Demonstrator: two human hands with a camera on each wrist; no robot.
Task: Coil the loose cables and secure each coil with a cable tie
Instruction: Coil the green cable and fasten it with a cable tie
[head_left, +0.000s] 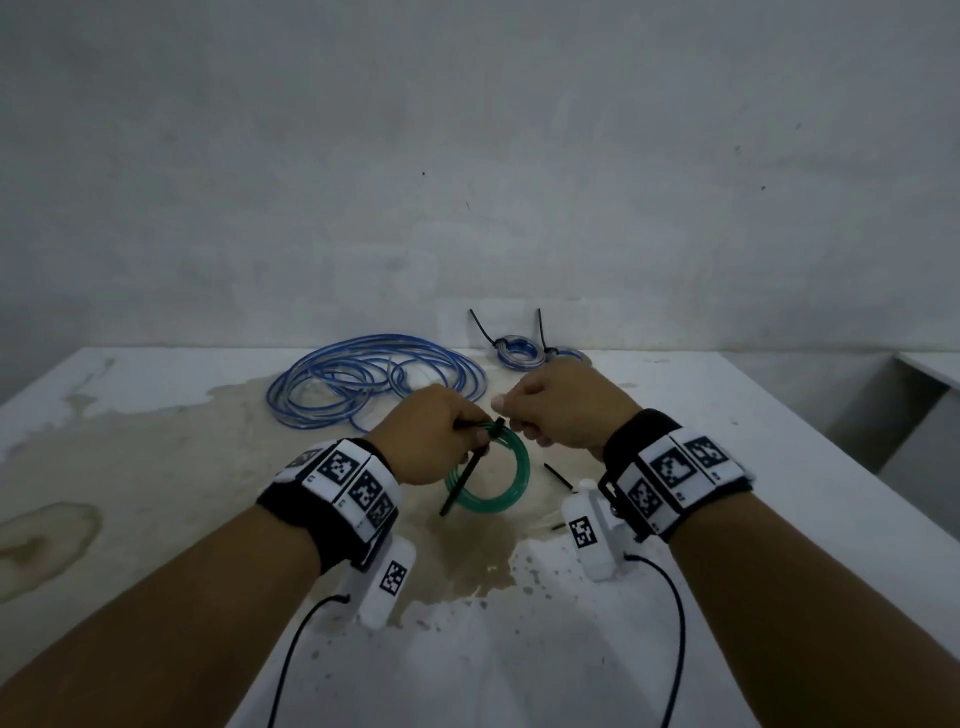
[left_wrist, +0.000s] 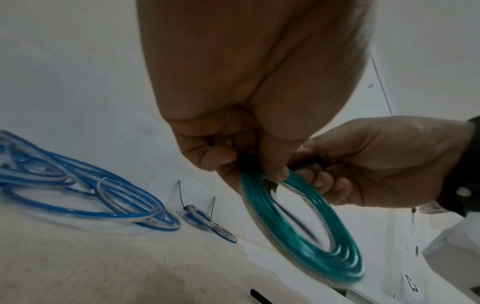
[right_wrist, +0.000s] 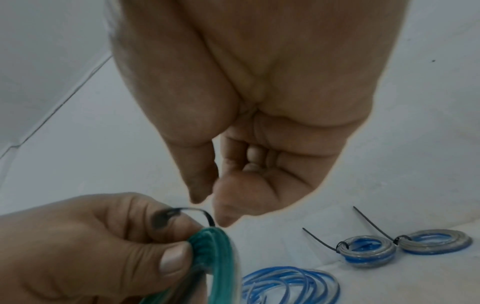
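- Stained white table (head_left: 156, 441) against a bare grey wall carries the work; the green coil (head_left: 506, 480) is held just above it, near the front edge.
- Left hand (head_left: 431, 436) pinches the coil's top, probably to keep the turns bunched, with a black cable tie (head_left: 462, 480) looped round them.
- Right hand (head_left: 561, 410) has its fingers curled at the tie's head; whether it actually grips the tie I cannot tell.
- Farther back lie two tied blue coils (head_left: 519, 352) and the loose blue cable (head_left: 374, 376), not yet coiled.
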